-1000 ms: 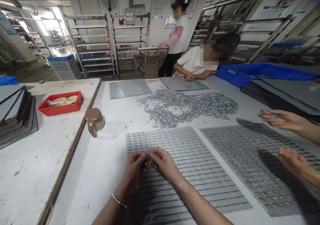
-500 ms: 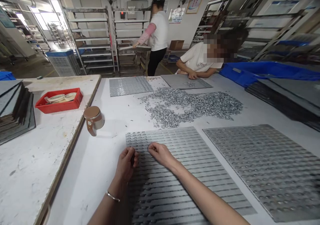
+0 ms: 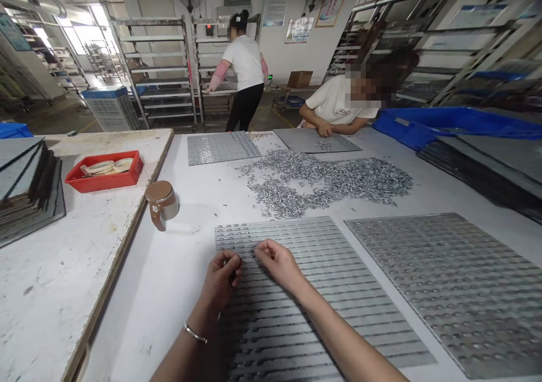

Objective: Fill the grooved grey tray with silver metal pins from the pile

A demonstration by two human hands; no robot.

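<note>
A grey sheet with dark parallel lines lies on the table before me; small shiny spindle-shaped pieces sit in rows along its far left part. Over the sheet's left edge, my left hand is closed, thumb against curled fingers. My right hand is beside it on the right, its fingertips pinched close to a line on the sheet. Anything inside either pinch is too small or hidden to make out. Beyond the sheet spreads a pile of loose silvery pieces.
A second sheet covered with pieces lies at right. A brown-lidded mug stands at left, near a red tray. Stacked boards and a blue bin are at right. One co-worker leans over another sheet; another person stands by racks.
My left hand has shifted slightly right and my right hand a little too, both still closed. The standing person has moved left and turned toward the rack.
</note>
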